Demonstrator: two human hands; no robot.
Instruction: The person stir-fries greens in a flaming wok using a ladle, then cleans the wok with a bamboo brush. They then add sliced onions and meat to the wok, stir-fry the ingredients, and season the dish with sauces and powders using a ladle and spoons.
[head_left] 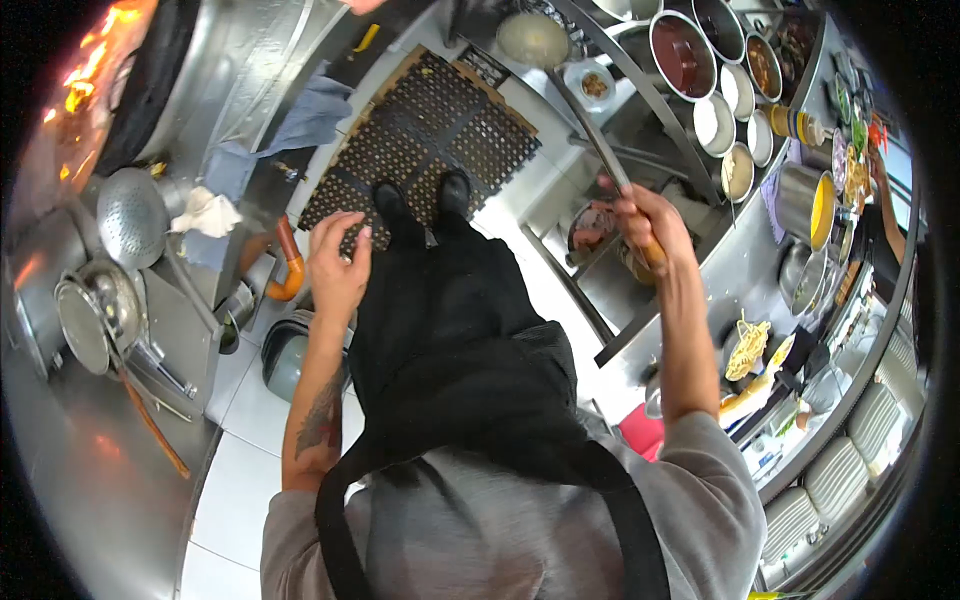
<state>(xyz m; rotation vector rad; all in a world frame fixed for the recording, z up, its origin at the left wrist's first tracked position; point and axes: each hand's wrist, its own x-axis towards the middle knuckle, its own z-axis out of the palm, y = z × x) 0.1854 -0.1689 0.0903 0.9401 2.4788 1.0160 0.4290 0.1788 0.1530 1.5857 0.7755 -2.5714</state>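
Observation:
My right hand (648,225) grips the wooden end of a long-handled ladle (592,130). Its round, pale head points away from me toward the top of the view; what the head holds, if anything, I cannot make out. My left hand (338,255) hangs in the air with its fingers apart and nothing in it. Nearest to that hand is an orange pipe (290,270), a little to its left. A small bowl with brown bits (592,85) sits beside the ladle's head.
Flames (85,85) burn at the upper left beside a dark wok (150,85). Below lie a perforated skimmer (132,217) and a white cloth (207,212). A rubber mat (425,135) covers the floor. Pots (683,55) crowd the right shelf, near another person's arm (888,200).

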